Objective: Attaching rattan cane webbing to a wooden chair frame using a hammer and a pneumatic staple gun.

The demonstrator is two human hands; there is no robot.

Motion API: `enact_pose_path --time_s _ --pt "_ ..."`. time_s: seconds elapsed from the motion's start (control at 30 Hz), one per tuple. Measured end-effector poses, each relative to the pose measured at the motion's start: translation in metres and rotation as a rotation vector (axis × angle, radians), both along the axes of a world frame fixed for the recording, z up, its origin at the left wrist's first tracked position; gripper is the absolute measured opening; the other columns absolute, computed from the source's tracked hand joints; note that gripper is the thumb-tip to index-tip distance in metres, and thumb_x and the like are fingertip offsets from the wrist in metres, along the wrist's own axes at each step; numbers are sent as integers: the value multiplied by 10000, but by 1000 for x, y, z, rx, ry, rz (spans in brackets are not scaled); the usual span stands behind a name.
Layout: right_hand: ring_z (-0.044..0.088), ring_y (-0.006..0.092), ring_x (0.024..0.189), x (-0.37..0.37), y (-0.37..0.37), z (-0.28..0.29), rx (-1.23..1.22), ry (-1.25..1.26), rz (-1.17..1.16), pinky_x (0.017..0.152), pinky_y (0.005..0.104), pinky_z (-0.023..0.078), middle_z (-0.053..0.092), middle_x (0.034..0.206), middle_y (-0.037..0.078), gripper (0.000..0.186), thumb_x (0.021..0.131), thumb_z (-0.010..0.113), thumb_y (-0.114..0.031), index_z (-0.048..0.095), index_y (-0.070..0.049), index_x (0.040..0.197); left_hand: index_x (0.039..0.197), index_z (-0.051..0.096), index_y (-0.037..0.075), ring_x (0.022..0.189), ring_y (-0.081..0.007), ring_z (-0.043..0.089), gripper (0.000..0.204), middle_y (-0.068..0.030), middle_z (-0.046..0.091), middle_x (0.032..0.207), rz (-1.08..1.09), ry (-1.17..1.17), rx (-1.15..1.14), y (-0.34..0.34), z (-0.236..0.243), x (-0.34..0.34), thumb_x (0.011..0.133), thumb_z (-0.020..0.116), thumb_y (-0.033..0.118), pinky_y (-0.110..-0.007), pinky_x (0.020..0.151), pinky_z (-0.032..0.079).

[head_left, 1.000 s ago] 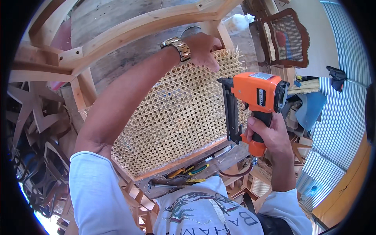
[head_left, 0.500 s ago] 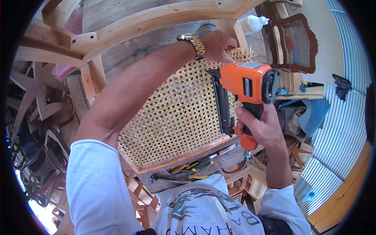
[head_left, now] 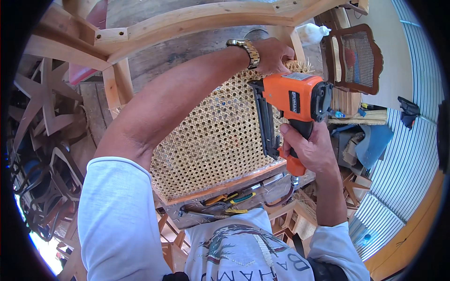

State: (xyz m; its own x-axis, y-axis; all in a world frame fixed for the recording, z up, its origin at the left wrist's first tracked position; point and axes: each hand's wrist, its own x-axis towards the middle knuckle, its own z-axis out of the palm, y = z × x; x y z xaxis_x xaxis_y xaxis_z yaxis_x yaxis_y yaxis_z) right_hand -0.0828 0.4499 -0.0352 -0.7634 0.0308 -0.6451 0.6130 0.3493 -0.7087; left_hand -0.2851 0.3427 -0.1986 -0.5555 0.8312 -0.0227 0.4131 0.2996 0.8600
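My left hand (head_left: pixel 274 55) is closed on the far-right corner of the wooden frame, its fingers curled beside the frayed edge of woven cane webbing (head_left: pixel 206 140). My right hand (head_left: pixel 304 150) grips the black handle of an orange-and-black pneumatic stapler (head_left: pixel 290 96), with a hose at its base. The stapler's nose is just below my left hand, over the cane; whether it touches cannot be told. The cane lies in a wooden frame (head_left: pixel 222 186), bordered at the back by a curved rail (head_left: pixel 197 18).
Hand tools (head_left: pixel 220 206) lie along the near bench edge (head_left: pixel 276 192). A white bottle (head_left: pixel 311 33) stands at the back right, beside a dark cane-backed chair part (head_left: pixel 354 58). Wooden chair parts (head_left: pixel 44 107) are piled at the left; a corrugated sheet (head_left: pixel 403 159) is at the right.
The stapler and my right hand have moved leftward and up the cane, closer under my left hand. My left hand stays at the corner while the view has shifted slightly.
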Motion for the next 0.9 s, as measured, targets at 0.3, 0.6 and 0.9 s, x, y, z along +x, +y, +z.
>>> enact_pose_path --time_s 0.3,0.6,0.9 --pt "615 94 569 -9 -7 5 76 -47 44 541 310 503 637 680 -1 154 1029 682 -163 691 -21 1085 1295 726 87 1002 -331 779 684 -160 801 1063 33 60 39 2 -4 2 850 857 590 -429 876 605" --pt "565 121 599 -3 -39 4 205 33 100 579 361 472 631 683 1 126 1031 666 -152 692 -29 1020 1271 731 61 999 -308 778 685 -147 800 1064 46 50 47 5 -9 3 824 882 558 -409 882 604" --pt "634 94 578 11 -5 9 36 8 -3 530 300 506 656 684 6 131 1007 724 -137 688 -26 1067 1266 724 35 937 -257 771 680 -147 792 1010 52 -2 55 3 -12 2 833 897 531 -388 837 595"
